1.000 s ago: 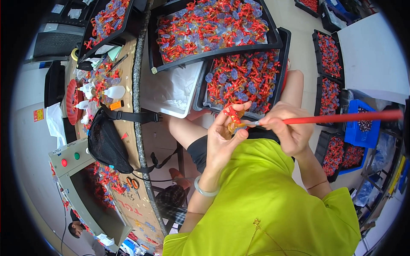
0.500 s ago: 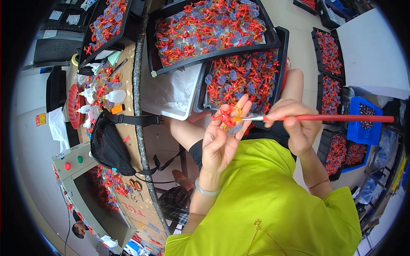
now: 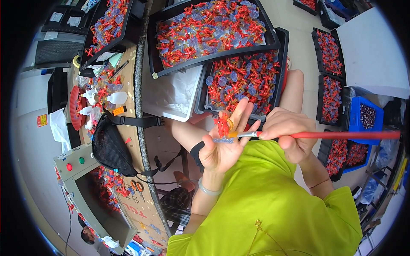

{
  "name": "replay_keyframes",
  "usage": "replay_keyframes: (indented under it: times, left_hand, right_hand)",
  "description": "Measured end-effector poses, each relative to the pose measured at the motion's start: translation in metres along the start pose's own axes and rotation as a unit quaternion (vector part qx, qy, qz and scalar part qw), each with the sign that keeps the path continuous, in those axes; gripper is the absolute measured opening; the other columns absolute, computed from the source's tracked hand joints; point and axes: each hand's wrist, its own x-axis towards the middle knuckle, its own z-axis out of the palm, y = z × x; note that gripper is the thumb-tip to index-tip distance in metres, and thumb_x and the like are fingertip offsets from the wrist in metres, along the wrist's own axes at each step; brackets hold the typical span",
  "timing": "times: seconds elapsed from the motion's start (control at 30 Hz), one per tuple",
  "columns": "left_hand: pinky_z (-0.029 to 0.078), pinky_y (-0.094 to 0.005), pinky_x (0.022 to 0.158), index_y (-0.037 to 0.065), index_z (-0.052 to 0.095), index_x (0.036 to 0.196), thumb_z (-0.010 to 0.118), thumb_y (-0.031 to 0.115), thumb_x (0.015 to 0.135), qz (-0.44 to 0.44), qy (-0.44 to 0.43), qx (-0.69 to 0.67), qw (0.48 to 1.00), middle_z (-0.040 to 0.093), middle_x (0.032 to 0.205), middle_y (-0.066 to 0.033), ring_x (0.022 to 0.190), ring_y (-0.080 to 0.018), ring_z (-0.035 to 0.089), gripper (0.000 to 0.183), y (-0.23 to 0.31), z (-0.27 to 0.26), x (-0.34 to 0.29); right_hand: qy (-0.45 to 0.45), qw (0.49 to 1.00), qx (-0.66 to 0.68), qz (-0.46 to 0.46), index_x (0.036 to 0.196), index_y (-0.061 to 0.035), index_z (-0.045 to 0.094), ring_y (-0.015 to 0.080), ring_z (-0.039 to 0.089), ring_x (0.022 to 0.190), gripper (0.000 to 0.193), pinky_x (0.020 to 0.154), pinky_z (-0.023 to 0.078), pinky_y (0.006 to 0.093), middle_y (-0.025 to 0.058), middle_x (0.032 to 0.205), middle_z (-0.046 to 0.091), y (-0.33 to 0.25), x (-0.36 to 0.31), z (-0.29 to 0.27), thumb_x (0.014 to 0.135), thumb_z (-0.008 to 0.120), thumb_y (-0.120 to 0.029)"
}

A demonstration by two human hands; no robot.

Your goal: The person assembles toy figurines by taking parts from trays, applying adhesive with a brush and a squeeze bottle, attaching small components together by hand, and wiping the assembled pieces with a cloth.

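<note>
A small red figurine [image 3: 223,126] with yellow parts and a bluish see-through base stands upright on the fingers of my left hand [image 3: 223,157]. The thumb sits apart at its side and the other fingers fan out behind it. In my right hand [image 3: 291,129] is a paintbrush [image 3: 337,135] with a long red handle, pinched near its metal collar. Its yellowish bristles reach the figurine's lower side; whether they touch it I cannot tell. Beyond my hands, a black tray [image 3: 277,91] is heaped with similar figurines.
Another full black tray [image 3: 268,38] overlaps it, beside a white bin [image 3: 188,104]. The workbench [image 3: 139,85] at left carries white squeeze bottles [image 3: 116,98], a black mesh bag [image 3: 112,147], scissors [image 3: 136,185] and a grey machine [image 3: 70,164]. A blue crate [image 3: 356,136] stands at right.
The figurine has gone from lying tilted to standing upright as my left hand opened and turned. The brush and my right hand have shifted slightly left and down.
</note>
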Motion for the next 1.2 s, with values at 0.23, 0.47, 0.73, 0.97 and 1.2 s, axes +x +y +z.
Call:
replay_keyframes:
  times: [0.23, 0.47, 0.73, 0.97, 1.2]
  left_hand:
    - [0.007, -0.0524, 0.115, 0.012, 0.045, 0.130, 0.069, 0.044, 0.081, -0.009, 0.012, -0.010, 1.000, 0.008, 0.154, -0.0217, 0.144, -0.0298, -0.003, 0.063, 0.000, -0.002, -0.004]
    - [0.017, -0.0530, 0.113, 0.012, 0.043, 0.126, 0.073, 0.041, 0.079, 0.007, 0.023, 0.111, 0.993, 0.019, 0.152, -0.0208, 0.143, -0.0323, 0.012, 0.063, -0.004, 0.001, -0.002]
    - [0.046, -0.0386, 0.094, 0.003, 0.050, 0.126, 0.083, 0.011, 0.067, 0.061, 0.085, 0.333, 0.937, 0.038, 0.137, -0.0143, 0.120, -0.0261, 0.048, 0.068, -0.005, -0.005, -0.008]
    - [0.049, -0.0299, 0.073, 0.005, 0.056, 0.125, 0.078, -0.010, 0.055, 0.141, 0.149, 0.790, 0.578, 0.050, 0.108, -0.0128, 0.093, -0.0217, 0.056, 0.075, -0.008, 0.009, 0.003]
    - [0.049, -0.0236, 0.075, 0.001, 0.043, 0.134, 0.081, -0.004, 0.064, 0.084, 0.190, 0.520, 0.829, 0.051, 0.120, -0.0034, 0.095, -0.0130, 0.056, 0.079, -0.008, 0.003, -0.003]
  right_hand:
    - [-0.021, 1.000, -0.011, 0.005, 0.082, 0.0008, 0.064, 0.0257, 0.062, 0.061, 0.021, 0.057, 0.046, 0.0321, 0.0109, 0.071, 0.064, -0.006, -0.001, -0.002, 0.086, 0.066, -0.020]
    - [0.010, 0.997, -0.065, -0.036, 0.078, 0.0000, 0.062, 0.0236, 0.059, 0.055, 0.016, 0.053, 0.043, 0.0311, 0.0100, 0.068, 0.063, -0.009, 0.003, 0.005, 0.084, 0.067, -0.014]
    - [0.160, 0.984, 0.071, 0.041, 0.087, 0.0034, 0.065, 0.0163, 0.063, 0.069, 0.010, 0.059, 0.047, 0.0280, 0.0116, 0.079, 0.066, -0.007, -0.006, -0.004, 0.087, 0.061, -0.005]
    - [0.079, 0.978, -0.052, 0.187, 0.080, -0.0002, 0.053, 0.0191, 0.065, 0.085, 0.023, 0.075, 0.052, 0.0284, 0.0156, 0.099, 0.064, 0.017, -0.011, 0.028, 0.071, 0.073, 0.006]
    - [0.145, 0.867, 0.319, 0.354, 0.082, -0.0046, 0.046, 0.0132, 0.061, 0.092, 0.027, 0.081, 0.052, 0.0272, 0.0125, 0.103, 0.059, 0.035, -0.017, 0.023, 0.078, 0.071, 0.004]
